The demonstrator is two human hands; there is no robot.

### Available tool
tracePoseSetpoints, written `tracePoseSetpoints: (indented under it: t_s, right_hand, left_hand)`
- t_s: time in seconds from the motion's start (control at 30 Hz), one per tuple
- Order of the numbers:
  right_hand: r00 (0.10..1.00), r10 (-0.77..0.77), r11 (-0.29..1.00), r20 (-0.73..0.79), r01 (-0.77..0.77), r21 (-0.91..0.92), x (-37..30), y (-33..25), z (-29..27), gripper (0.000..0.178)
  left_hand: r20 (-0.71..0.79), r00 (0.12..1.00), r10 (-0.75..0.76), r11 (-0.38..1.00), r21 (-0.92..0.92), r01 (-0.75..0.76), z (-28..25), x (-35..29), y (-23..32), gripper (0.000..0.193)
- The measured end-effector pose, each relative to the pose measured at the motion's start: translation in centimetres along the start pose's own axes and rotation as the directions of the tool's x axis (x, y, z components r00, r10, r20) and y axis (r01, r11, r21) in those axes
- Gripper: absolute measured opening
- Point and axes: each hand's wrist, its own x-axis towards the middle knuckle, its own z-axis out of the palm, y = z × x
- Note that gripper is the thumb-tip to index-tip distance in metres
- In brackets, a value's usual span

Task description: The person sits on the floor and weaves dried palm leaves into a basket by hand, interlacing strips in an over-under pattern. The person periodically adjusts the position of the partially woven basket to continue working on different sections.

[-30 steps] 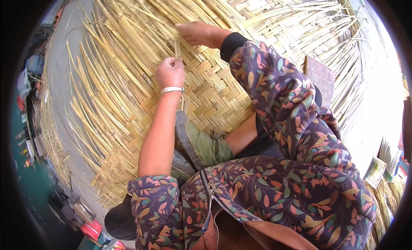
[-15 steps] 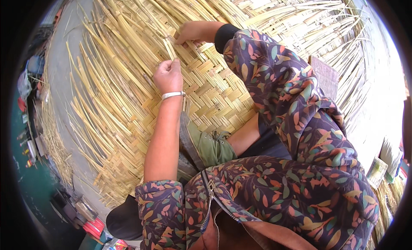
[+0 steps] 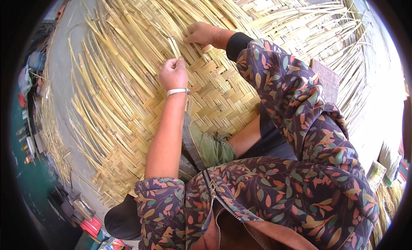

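Observation:
A large woven mat (image 3: 223, 91) of pale yellow bamboo strips lies on the ground, with loose strip ends fanning out at its left and top. My left hand (image 3: 173, 74), with a silver bangle at the wrist, is closed on a thin strip (image 3: 173, 47) that stands up from the weave. My right hand (image 3: 201, 33) presses down on the mat just beyond that strip, its fingers curled over the weave. Both hands are at the edge where the woven part meets the loose strips.
My green shoe (image 3: 210, 149) rests on the mat near my knee. A flat brown board (image 3: 326, 80) lies on the mat to the right. Grey floor (image 3: 64, 91) and scattered small items (image 3: 88, 220) lie at the left edge, printed packets (image 3: 377, 172) at the right.
My left hand has shifted slightly left and lower along the strip. My right hand has stayed pressed on the weave, and the view has moved a little closer.

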Motion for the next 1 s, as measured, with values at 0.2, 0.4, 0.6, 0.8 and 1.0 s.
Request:
tracePoseSetpoints:
  t_s: [0.2, 0.4, 0.6, 0.8, 1.0]
  right_hand:
    - [0.992, -0.071, 0.987, 0.102, 0.055, 0.152, -1.3, -0.1, 0.2, 0.019]
    - [0.994, -0.096, 0.985, 0.054, 0.087, 0.152, -1.8, -0.5, -0.6, 0.024]
    - [0.998, -0.054, 0.999, -0.022, 0.053, -0.012, -3.1, -1.6, -1.0, 0.040]
    - [0.930, -0.331, 0.909, -0.158, 0.269, -0.318, -4.8, 2.0, -2.7, 0.032]
    - [0.876, -0.452, 0.657, -0.167, 0.200, -0.727, -7.0, 3.1, -2.0, 0.018]
  left_hand:
    - [0.138, 0.990, 0.041, 0.992, 0.115, -0.057, -0.3, 1.2, -0.7, 0.021]
    - [0.338, 0.940, -0.049, 0.989, 0.145, -0.001, -0.9, 2.3, 0.3, 0.022]
    - [0.488, 0.858, -0.161, 0.968, 0.249, 0.040, -1.6, 3.3, 2.3, 0.026]
    - [0.577, 0.815, -0.054, 0.895, 0.390, -0.217, -1.0, 4.7, 2.7, 0.025]
    - [0.579, 0.813, -0.063, 0.992, 0.127, -0.013, -0.5, 4.4, 1.9, 0.021]
